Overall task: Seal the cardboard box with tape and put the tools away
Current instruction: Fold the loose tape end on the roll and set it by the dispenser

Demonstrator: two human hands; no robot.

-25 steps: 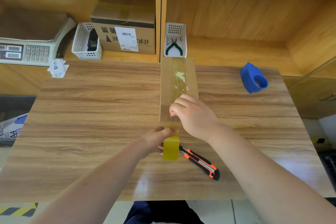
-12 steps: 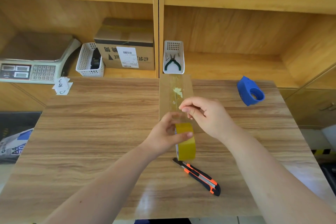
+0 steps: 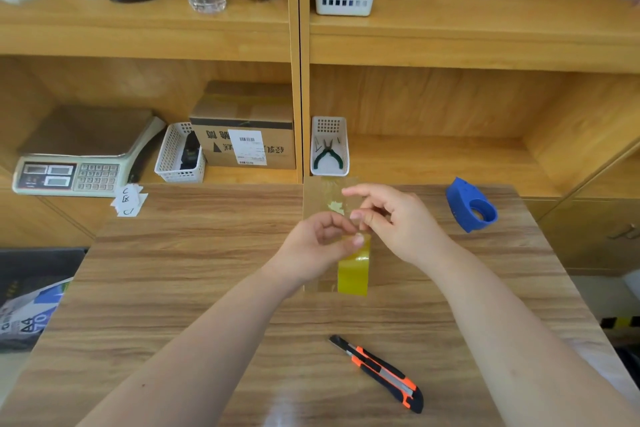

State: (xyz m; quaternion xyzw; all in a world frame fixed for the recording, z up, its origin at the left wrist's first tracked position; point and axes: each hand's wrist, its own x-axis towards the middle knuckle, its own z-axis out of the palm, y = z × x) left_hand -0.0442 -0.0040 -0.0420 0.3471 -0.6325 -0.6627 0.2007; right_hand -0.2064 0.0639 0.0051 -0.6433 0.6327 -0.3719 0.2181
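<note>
A narrow cardboard box (image 3: 317,198) lies on the wooden table (image 3: 194,274), running away from me, with clear tape along its top. My left hand (image 3: 318,246) holds a yellowish roll of tape (image 3: 353,270) upright above the box's near end. My right hand (image 3: 398,222) pinches the roll's loose clear end just above the roll, over the box top. An orange and black utility knife (image 3: 379,373) lies on the table near me. A blue tape dispenser (image 3: 471,210) sits at the table's far right.
Behind the table is a shelf with a white basket holding pliers (image 3: 329,149), a second white basket (image 3: 180,154), a labelled cardboard carton (image 3: 246,132) and a weighing scale (image 3: 79,156). Paper slips (image 3: 128,199) lie at the table's far left corner.
Both hands have lifted the tape roll from the table in front of the box to above the box's near end. The view has tilted up, and the knife lies nearer me in frame.
</note>
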